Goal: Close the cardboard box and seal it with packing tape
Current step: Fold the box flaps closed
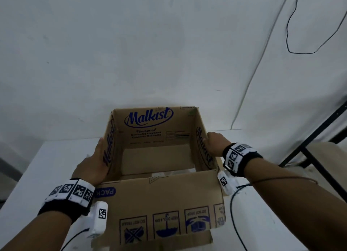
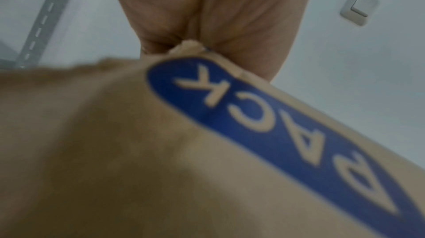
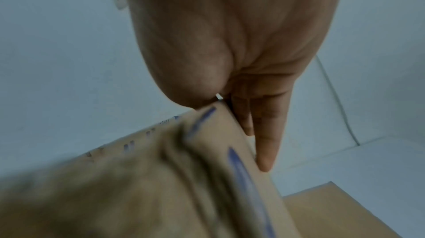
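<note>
A brown Malkist cardboard box (image 1: pixel 159 200) stands open on the white table (image 1: pixel 47 166). Its far flap (image 1: pixel 150 123) and both side flaps are upright, and the near flap folds out toward me. My left hand (image 1: pixel 92 164) holds the left side flap (image 1: pixel 109 147) from outside. In the left wrist view the flap's corner sits in the fork of the left hand (image 2: pixel 207 14). My right hand (image 1: pixel 216 142) holds the right side flap (image 1: pixel 204 149). Its straight fingers (image 3: pixel 266 142) lie on the outer face, thumb side opposite. No tape is in view.
Something white (image 1: pixel 163 174) lies inside the box, half hidden. A black cable (image 1: pixel 236 213) runs over the table at the right, beside a black frame (image 1: pixel 319 138). The white wall (image 1: pixel 169 44) stands close behind the box.
</note>
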